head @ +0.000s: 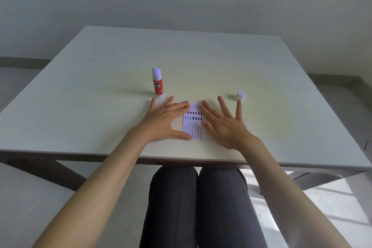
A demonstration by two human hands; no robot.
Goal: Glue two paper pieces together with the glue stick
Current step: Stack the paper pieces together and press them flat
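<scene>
A small white paper (194, 127) printed with dark and blue marks lies flat near the table's front edge. My left hand (164, 122) rests flat at its left side, thumb and fingertips touching the paper's left edge. My right hand (223, 122) lies flat over the paper's right part, fingers spread. Whether a second piece lies under the first I cannot tell. The glue stick (157, 83), red label, white body, stands upright and uncapped just beyond my left hand. Its white cap (240, 95) sits on the table beyond my right fingertips.
The white table (100, 78) stretches far back to a plain wall. Its front edge runs just below my wrists, with my knees in dark trousers (197, 203) underneath. Dark table legs show at left and right.
</scene>
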